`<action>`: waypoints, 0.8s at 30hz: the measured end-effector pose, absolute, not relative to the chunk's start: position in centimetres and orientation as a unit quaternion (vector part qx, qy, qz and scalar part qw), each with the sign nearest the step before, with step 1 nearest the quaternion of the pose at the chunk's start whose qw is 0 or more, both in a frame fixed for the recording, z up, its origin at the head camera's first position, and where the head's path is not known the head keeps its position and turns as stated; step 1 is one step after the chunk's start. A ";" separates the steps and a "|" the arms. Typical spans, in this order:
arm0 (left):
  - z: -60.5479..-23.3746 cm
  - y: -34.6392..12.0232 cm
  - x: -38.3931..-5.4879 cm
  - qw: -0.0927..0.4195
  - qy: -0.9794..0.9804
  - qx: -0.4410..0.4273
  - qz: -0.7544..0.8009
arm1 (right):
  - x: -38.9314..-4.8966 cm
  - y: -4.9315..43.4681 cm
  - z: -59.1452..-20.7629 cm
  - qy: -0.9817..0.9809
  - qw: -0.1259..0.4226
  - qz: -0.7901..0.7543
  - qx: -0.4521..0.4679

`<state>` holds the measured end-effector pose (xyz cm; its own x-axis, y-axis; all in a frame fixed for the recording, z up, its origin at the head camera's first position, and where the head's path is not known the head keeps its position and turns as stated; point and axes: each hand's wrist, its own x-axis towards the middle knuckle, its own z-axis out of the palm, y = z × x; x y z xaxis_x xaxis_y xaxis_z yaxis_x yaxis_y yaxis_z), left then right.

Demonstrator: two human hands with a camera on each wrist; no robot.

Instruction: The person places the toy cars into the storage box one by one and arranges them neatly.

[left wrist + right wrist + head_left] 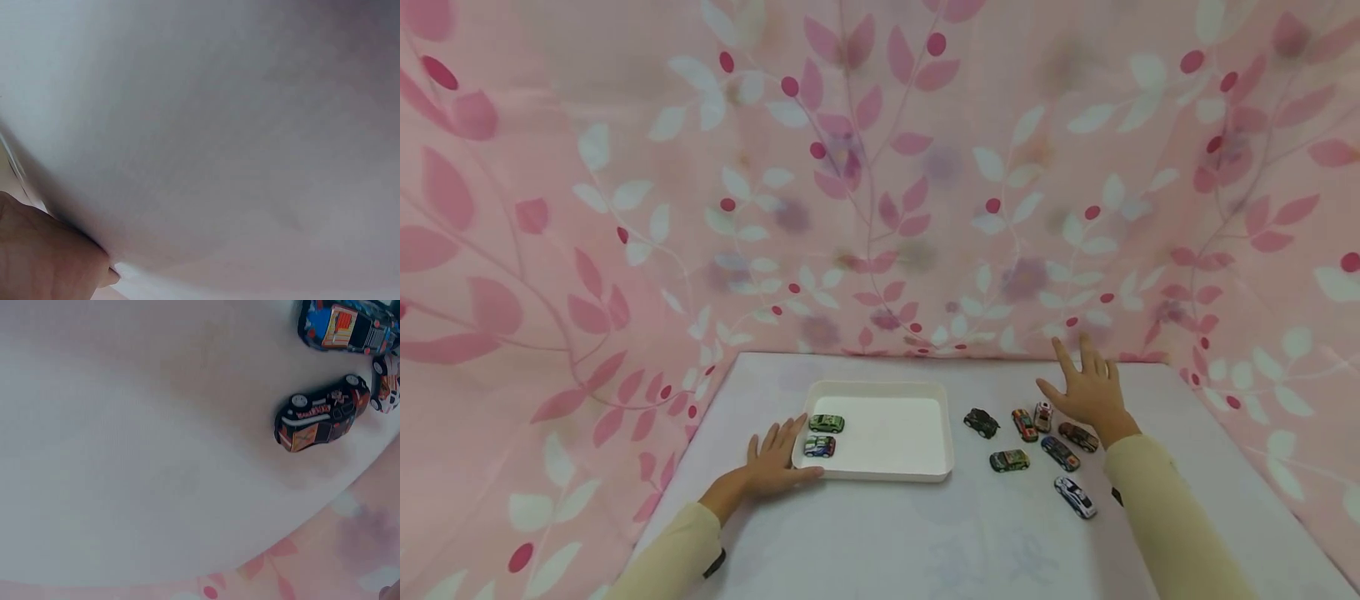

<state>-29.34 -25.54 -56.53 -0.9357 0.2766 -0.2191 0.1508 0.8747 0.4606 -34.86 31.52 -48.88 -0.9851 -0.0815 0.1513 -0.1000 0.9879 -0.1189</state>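
Observation:
My left hand (773,465) lies against the left end of a white tray (880,476), fingers extended along its side and thumb by the front rim. Inside the tray, at its left, a green toy car (826,423) and a blue, white and green toy car (819,447) sit one behind the other. My right hand (1090,395) is over the far right of the table with its fingers spread, holding nothing. Nearest to it are a white-and-red toy car (1042,416) and a dark brown toy car (1078,437), also seen as a black-and-orange car in the right wrist view.
Between tray and right arm lie a black toy car (981,422), an orange-red one (1024,424), a green-yellow one (1009,460), a dark blue one (1060,452) and a white one (1075,497). Pink floral cloth (865,208) hangs behind the white table (880,542) and at its sides.

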 end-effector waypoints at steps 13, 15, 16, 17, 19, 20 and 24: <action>-57.1 -25.8 -29.5 0.130 0.957 0.119 0.230 | -34.5 33.0 -49.5 -0.993 0.078 0.043 0.084; -57.3 -25.8 -29.6 0.126 0.958 0.117 0.229 | -34.3 33.0 -49.8 -0.992 0.078 0.042 0.090; -57.4 -25.9 -29.7 0.127 0.959 0.116 0.224 | -34.1 32.9 -49.7 -0.992 0.076 0.043 0.094; -57.5 -25.8 -29.7 0.125 0.959 0.115 0.226 | -33.8 32.8 -49.8 -0.992 0.075 0.042 0.097; -57.2 -25.7 -29.7 0.128 0.959 0.115 0.226 | -33.3 32.7 -49.6 -0.991 0.075 0.040 0.107; -57.2 -25.7 -29.6 0.129 0.958 0.114 0.229 | -33.1 32.6 -49.6 -0.990 0.076 0.038 0.114; -56.9 -25.6 -29.3 0.132 0.957 0.111 0.234 | -32.3 32.1 -50.1 -0.985 0.088 0.046 0.141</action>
<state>-29.34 -25.60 -56.89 -0.9409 0.2731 -0.2001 0.1500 0.8661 0.4767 -32.32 32.14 -50.05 -0.9449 -0.2690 0.1867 -0.2851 0.9563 -0.0653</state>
